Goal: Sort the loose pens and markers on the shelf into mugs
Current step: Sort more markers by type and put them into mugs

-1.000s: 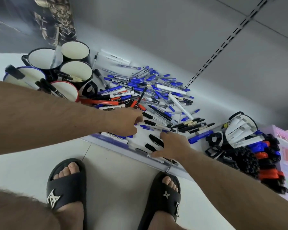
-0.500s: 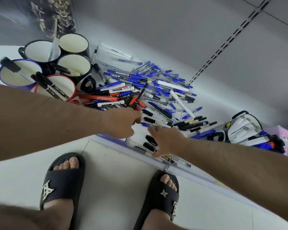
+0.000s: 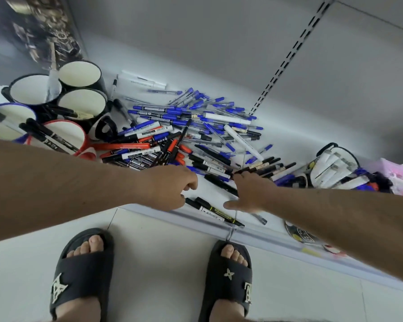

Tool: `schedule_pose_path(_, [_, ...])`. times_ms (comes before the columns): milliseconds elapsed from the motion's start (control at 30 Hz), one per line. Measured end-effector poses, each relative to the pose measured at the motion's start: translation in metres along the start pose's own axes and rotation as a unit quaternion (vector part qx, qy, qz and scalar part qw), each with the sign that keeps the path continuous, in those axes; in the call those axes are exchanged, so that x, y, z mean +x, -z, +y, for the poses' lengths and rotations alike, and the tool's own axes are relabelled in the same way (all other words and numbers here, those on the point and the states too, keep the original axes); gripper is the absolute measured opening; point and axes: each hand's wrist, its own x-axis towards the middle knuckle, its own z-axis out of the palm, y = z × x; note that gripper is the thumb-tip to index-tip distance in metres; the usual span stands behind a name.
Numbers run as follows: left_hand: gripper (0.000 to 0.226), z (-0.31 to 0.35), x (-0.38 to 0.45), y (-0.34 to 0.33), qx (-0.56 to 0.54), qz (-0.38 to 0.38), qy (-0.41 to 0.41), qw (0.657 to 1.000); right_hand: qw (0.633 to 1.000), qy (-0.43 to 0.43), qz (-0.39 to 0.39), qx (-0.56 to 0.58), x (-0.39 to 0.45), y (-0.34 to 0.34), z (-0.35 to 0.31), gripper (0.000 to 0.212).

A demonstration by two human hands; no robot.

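Observation:
A big pile of blue, black, red and white pens and markers lies on the white shelf. Several mugs stand at the left: three black ones, a blue-rimmed one and a red-rimmed mug holding black markers. My left hand hovers at the pile's near edge with fingers curled; the ends of two black markers reach under it. My right hand stretches flat, its fingertips touching black pens.
A black-rimmed mug lies on its side at the right, full of white markers, next to pink packaging. The shelf's front lip runs above my two sandalled feet. A slotted upright crosses the back wall.
My right hand has moved from the black markers at the shelf's front edge further in, onto the black pens. My left hand has stayed near the pile's front.

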Motion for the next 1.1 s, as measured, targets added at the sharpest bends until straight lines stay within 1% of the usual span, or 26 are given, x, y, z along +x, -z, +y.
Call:
schedule_pose_path(100, [0.037, 0.0, 0.001, 0.0, -0.011, 0.003, -0.003, 1.0, 1.0, -0.009, -0.01, -0.001, -0.002, -0.013, -0.001, 0.11])
schedule_pose_path(200, [0.036, -0.004, 0.0, 0.003, -0.047, 0.034, 0.009, 0.998, 0.999, -0.017, 0.0, 0.029, 0.0, -0.013, -0.014, 0.119])
schedule_pose_path(367, [0.031, -0.013, 0.005, -0.004, -0.14, 0.097, 0.056, 0.984, 0.999, -0.008, 0.03, 0.008, 0.01, -0.014, -0.026, 0.123])
schedule_pose_path(433, [0.03, -0.016, 0.006, -0.011, -0.165, 0.097, 0.072, 0.979, 0.999, -0.006, 0.043, 0.021, 0.014, -0.016, -0.025, 0.121])
schedule_pose_path(533, [0.028, -0.022, 0.004, -0.019, -0.185, 0.076, 0.082, 0.976, 0.997, -0.006, 0.053, 0.065, 0.015, -0.02, -0.03, 0.118])
schedule_pose_path(700, [0.028, -0.026, 0.009, -0.024, -0.233, 0.062, 0.105, 0.965, 0.992, 0.054, 0.105, 0.032, 0.009, -0.035, -0.036, 0.111])
schedule_pose_path(833, [0.028, -0.026, 0.013, -0.024, -0.244, 0.069, 0.097, 0.962, 0.987, 0.099, 0.127, 0.0, 0.005, -0.049, -0.022, 0.09])
schedule_pose_path(900, [0.027, -0.028, 0.013, -0.026, -0.258, 0.076, 0.101, 0.958, 0.988, 0.081, 0.131, 0.014, 0.002, -0.052, -0.01, 0.084])
schedule_pose_path(967, [0.025, -0.031, 0.012, -0.027, -0.268, 0.082, 0.105, 0.954, 0.99, 0.037, 0.132, 0.019, 0.0, -0.052, 0.0, 0.084])
schedule_pose_path(1033, [0.023, -0.032, 0.012, -0.027, -0.269, 0.084, 0.106, 0.954, 0.993, -0.003, 0.118, 0.021, 0.0, -0.051, 0.004, 0.085])
schedule_pose_path(1100, [0.022, -0.032, 0.013, -0.027, -0.271, 0.085, 0.107, 0.953, 0.995, -0.018, 0.092, 0.042, 0.001, -0.051, 0.004, 0.08])
